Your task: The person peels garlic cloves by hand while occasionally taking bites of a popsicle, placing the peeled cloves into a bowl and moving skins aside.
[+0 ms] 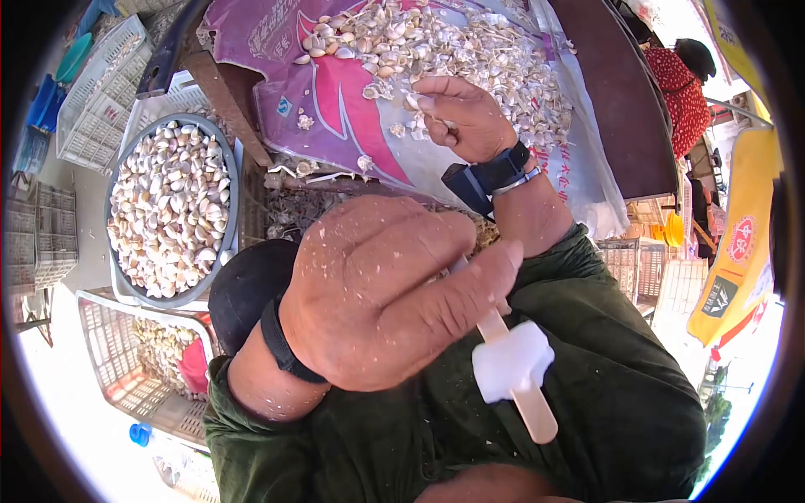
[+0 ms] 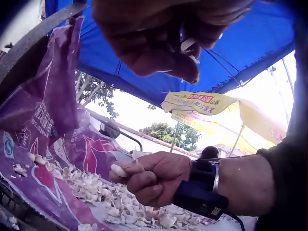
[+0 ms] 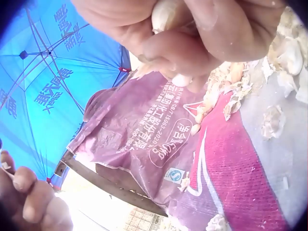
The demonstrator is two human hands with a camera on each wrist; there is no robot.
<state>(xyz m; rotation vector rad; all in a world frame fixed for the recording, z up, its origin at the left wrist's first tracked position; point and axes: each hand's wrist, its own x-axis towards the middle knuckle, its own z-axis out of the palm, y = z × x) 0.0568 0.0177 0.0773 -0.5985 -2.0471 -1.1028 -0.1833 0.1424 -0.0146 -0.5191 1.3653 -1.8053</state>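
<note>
My left hand (image 1: 377, 293) is raised over the lap, pinching a flat wooden stick (image 1: 537, 415) between thumb and fingers. A soft-looking white lump (image 1: 513, 360) surrounds the stick's middle, and its rounded end points down towards me. Beyond it, over the heap of garlic skins and cloves (image 1: 470, 59), my right hand (image 1: 470, 121) pinches a garlic clove (image 3: 168, 14) between curled fingers and thumb. That pale clove also shows at the fingertips in the left wrist view. The heap lies on a purple and white printed sack (image 1: 277, 50).
A round grey basin (image 1: 109, 226) full of garlic cloves stands at the left. Below it sits a plastic crate (image 1: 96, 331) with more garlic. White crates (image 1: 101, 101) are at the upper left. A person in red (image 1: 675, 92) is at the far right, near a yellow canopy (image 1: 738, 235).
</note>
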